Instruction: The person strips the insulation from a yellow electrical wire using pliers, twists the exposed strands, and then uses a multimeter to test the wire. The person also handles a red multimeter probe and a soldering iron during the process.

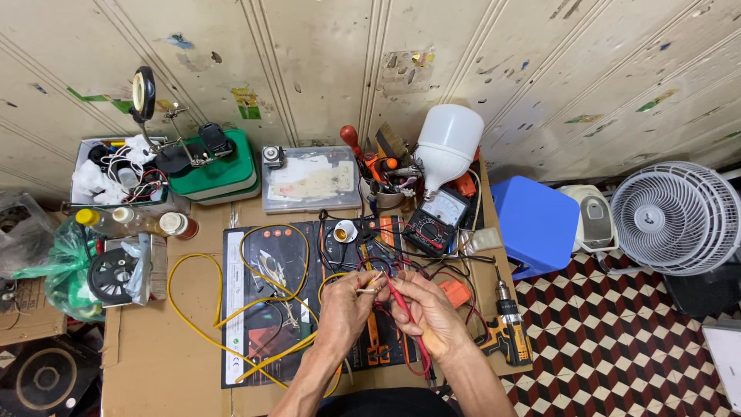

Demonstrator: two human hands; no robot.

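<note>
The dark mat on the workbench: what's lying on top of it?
On the dark mat lie a looped yellow cable, a lamp socket and red and black leads. Both hands, left and right, cover its middle, hiding whatever lies beneath them.

A cardboard-topped table (pixel 166 363) carries a dark printed mat (pixel 255 340) at centre; yellow cable (pixel 202 328) loops across it towards nine o'clock, a multimeter (pixel 434 222) sits at one o'clock, and a cordless drill (pixel 509 330) lies at three o'clock.
</note>
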